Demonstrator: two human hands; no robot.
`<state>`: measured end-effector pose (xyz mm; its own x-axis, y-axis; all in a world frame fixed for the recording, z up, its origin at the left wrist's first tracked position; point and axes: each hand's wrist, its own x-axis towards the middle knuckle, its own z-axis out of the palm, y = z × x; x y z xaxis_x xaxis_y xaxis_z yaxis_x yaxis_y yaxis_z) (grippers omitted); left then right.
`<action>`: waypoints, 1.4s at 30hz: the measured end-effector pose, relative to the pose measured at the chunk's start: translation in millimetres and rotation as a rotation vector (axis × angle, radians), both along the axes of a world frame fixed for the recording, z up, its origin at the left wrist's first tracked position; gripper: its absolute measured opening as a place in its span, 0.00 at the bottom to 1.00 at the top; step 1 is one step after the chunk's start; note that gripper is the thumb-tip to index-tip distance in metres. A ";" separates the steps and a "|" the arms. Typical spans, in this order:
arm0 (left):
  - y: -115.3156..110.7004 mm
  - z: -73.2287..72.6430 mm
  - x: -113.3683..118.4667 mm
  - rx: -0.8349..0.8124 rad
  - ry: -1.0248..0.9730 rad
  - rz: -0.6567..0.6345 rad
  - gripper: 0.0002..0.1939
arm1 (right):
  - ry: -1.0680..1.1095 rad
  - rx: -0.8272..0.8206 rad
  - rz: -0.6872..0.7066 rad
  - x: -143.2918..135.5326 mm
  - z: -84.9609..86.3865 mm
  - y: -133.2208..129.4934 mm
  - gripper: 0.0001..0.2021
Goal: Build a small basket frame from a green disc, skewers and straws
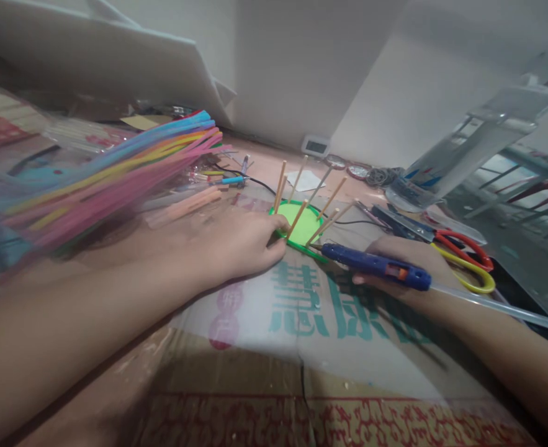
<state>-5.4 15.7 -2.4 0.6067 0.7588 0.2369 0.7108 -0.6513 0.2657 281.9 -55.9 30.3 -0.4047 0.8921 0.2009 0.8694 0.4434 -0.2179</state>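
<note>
A light-green round disc with a darker green rim lies on the sheet in front of me. Several thin wooden sticks stand up around its edge, some leaning outward. My left hand pinches the disc's near-left rim between thumb and forefinger, close to one stick's foot; its other fingers are hidden. In my right hand is a blue glue gun, a clear glue stick sticking out of its back. The nozzle points left at the near-right rim, beside a stick's foot.
Colourful pipe cleaners lie in a bundle on the left. Scissors with red and yellow handles are just beyond my right hand. A clear water bottle stands behind them. A small digital display sits by the wall. Printed plastic covers the table.
</note>
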 end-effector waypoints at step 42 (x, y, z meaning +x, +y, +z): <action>0.2 0.1 -0.5 0.001 0.000 -0.004 0.16 | -0.089 0.065 0.037 3.7 -3.1 -5.0 0.14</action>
<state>-5.9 15.9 -2.4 0.6100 0.7559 0.2378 0.7080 -0.6547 0.2647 285.7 -60.9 27.2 -0.4555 0.8626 0.2202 0.8670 0.4860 -0.1103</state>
